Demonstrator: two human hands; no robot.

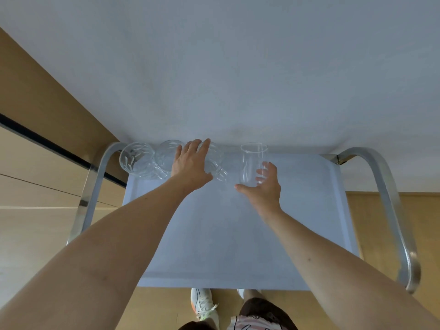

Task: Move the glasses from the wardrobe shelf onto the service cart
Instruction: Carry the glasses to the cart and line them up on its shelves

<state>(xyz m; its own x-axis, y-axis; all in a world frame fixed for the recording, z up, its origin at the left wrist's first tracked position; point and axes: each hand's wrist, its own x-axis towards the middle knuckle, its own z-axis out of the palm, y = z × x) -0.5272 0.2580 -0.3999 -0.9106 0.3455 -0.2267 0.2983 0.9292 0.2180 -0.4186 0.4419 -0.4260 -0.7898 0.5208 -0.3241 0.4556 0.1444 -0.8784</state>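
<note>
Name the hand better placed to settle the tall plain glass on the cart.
Right. The right hand already cups the tall clear straight-sided glass; the left hand lies over a clear handled glass mug farther left.

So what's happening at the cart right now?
A person is lining up glasses along the far edge of the cart. The left hand rests over a glass mug, beside two more mugs to its left. The right hand has its fingers around the base of a tall plain glass.
</note>
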